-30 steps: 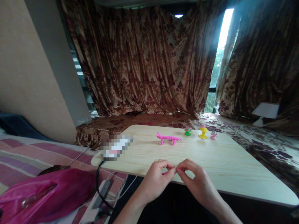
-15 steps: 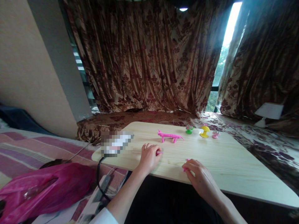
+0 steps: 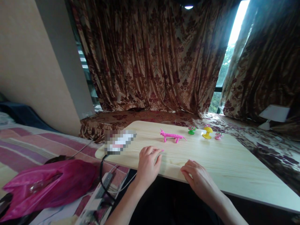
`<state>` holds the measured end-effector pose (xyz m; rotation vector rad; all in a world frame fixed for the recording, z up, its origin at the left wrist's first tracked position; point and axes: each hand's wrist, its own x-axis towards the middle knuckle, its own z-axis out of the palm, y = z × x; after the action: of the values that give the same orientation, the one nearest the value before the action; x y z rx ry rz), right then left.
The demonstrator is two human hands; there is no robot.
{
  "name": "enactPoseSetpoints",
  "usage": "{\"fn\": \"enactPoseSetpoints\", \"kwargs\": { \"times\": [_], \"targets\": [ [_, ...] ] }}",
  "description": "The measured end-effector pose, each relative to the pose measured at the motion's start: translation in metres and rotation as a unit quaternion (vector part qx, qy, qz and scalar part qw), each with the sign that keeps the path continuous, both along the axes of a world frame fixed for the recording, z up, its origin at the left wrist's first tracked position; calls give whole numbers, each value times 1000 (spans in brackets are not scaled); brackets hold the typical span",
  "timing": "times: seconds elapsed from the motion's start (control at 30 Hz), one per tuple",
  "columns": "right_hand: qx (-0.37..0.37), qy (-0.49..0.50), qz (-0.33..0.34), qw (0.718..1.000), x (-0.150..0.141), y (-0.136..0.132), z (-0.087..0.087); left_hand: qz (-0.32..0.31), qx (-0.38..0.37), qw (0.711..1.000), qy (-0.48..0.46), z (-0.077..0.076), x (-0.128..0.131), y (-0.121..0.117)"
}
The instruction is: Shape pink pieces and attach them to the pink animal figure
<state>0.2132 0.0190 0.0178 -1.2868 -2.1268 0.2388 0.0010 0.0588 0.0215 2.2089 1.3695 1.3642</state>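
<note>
My left hand (image 3: 149, 161) is over the near edge of the table, thumb and index finger spread apart. A small pink piece (image 3: 162, 150) shows at its index fingertip; whether it sticks there or lies on the wood I cannot tell. To the right, my right hand (image 3: 196, 174) rests near the same edge with fingers curled together, mostly hiding a bit of pink modelling clay. Beyond both hands stands a pink long-bodied clay animal (image 3: 172, 136) with ears, legs and a thin tail.
Behind on the table (image 3: 234, 165) are a green mushroom-like figure (image 3: 192, 130), a yellow one (image 3: 207, 132) and a small pink one (image 3: 218, 135). A blurred white object (image 3: 120, 141) with a black cable lies left. A pink plastic bag (image 3: 53, 186) is on the bed.
My left hand's thumb and index finger have parted from their pinch on the pink piece. My right hand stays nearly in place, its fingers more closed. The view has shifted slightly.
</note>
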Motion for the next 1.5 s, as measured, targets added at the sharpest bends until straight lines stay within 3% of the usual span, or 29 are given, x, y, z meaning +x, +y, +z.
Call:
{"fn": "enactPoseSetpoints", "kwargs": {
  "times": [0.13, 0.2, 0.27, 0.33, 0.43, 0.6, 0.73, 0.87, 1.17, 1.4, 1.5],
  "targets": [
    [8, 85, -12, 996, -11, 0, 8, -56, -49, 994, -82, 6, 18, -35],
    [18, 124, -10, 992, -20, -3, 14, -137, -176, 943, -246, 7, 29, -46],
    [26, 150, 1, 988, -28, -6, 20, -179, -283, 854, -398, 4, 37, -51],
    [44, 168, 16, 985, -33, -7, 22, -193, -333, 780, -493, 1, 41, -51],
    [89, 173, 19, 981, -37, -9, 22, -205, -354, 726, -552, -4, 42, -49],
    [124, 99, 37, 987, -39, -17, 20, -215, -392, 650, -615, -3, 44, -49],
    [156, 31, 18, 987, -42, -20, 16, -211, -396, 620, -644, -2, 46, -49],
    [161, -56, 1, 985, -44, -21, 12, -211, -415, 571, -676, -1, 45, -47],
    [168, -107, -10, 980, -46, -23, 24, -304, -440, 502, -680, 21, 47, -59],
    [194, -86, 39, 976, -45, -28, 22, -215, -417, 476, -744, 9, 48, -52],
    [199, -77, 21, 977, -45, -29, 25, -230, -422, 469, -741, 15, 46, -53]
  ]
}}
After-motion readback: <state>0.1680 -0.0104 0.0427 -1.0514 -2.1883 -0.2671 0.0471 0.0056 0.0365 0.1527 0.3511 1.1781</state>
